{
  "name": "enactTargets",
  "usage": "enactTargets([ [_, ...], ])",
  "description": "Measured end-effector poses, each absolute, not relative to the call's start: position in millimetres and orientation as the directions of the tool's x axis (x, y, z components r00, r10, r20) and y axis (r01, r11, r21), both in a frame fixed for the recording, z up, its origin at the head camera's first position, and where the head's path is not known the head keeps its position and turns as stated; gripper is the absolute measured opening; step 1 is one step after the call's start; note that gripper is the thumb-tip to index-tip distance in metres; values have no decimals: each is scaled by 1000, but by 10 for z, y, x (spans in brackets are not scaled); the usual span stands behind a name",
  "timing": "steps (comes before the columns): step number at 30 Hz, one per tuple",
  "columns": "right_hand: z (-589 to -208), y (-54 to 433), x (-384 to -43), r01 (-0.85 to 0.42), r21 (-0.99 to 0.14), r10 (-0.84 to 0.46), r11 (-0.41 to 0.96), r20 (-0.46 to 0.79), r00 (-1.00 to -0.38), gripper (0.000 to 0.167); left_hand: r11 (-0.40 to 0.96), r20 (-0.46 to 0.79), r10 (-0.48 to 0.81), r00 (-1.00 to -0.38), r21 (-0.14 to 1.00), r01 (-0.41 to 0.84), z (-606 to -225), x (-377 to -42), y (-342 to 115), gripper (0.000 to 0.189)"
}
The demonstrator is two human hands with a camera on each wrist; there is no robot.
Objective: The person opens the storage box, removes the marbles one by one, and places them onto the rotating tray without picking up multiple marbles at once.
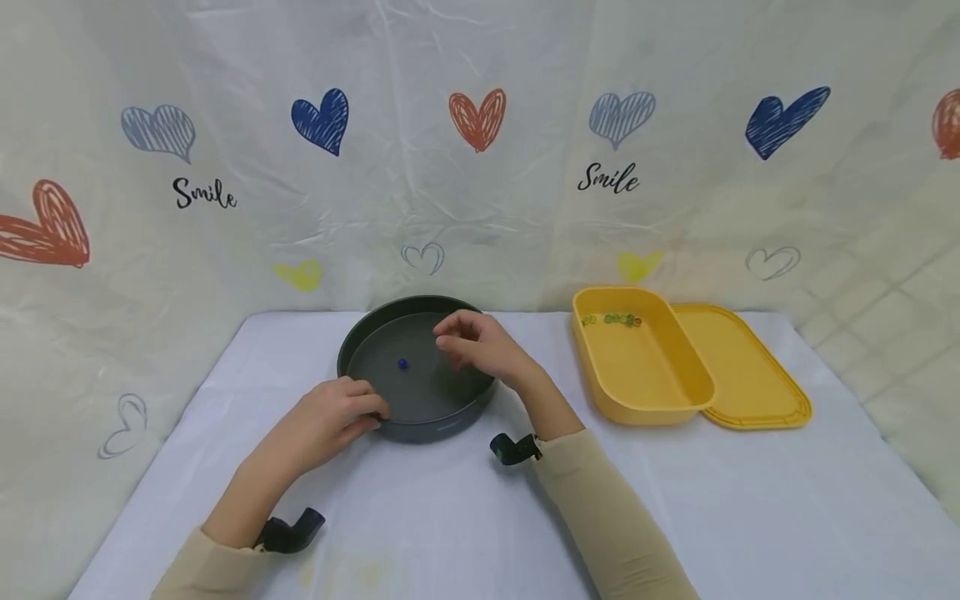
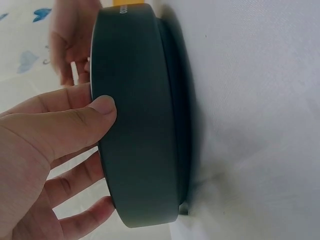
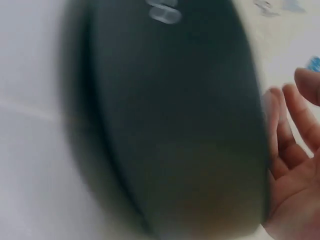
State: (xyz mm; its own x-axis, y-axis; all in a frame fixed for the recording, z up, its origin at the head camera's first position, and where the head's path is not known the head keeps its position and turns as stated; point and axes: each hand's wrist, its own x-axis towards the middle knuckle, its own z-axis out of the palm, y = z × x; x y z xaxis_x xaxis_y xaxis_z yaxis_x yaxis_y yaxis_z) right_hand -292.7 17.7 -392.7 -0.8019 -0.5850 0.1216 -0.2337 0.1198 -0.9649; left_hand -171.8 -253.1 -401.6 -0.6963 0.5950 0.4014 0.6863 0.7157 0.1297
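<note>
A round, shallow dark grey pan [image 1: 420, 429] stands on the white cloth, with one small blue bead [image 1: 402, 363] lying inside it. My left hand [image 1: 335, 419] holds the pan's near left rim. In the left wrist view the thumb [image 2: 104, 106] presses the outer wall while the other fingers reach over the rim. Above the pan's right side hovers my right hand [image 1: 480, 342], its fingers partly bent. I see nothing between these fingers [image 3: 285, 130] in the right wrist view.
To the right sits a yellow rectangular container [image 1: 652, 350] with several small green beads [image 1: 621, 319] and a reddish one at its far end. Its yellow lid [image 1: 750, 367] lies beside it, partly hidden. Behind the table hangs a white curtain [image 1: 525, 217] printed with hearts.
</note>
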Motion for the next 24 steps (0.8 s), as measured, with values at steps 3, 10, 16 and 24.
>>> enactTargets([
  [3, -3854, 353, -3004, -168, -982, -498, 86, 104, -861, 30, 702, 413, 604, -682, 130, 701, -4029, -1731, -2518, 26],
  [10, -3621, 893, -3269, -114, -971, -320, 211, 42, -946, 34, 695, 429, 607, -669, 121, 708, -4024, -1742, -2524, 27],
  [16, -3301, 1368, -3463, -128, -898, -294, 421, -2, -956, 36, 693, 434, 607, -666, 122, 711, -4031, -1731, -2553, 28],
  [24, -3176, 1962, -3695, -142, -723, -310, 676, -103, -945, 32, 686, 459, 602, -653, 122, 718, -4018, -1721, -2573, 31],
])
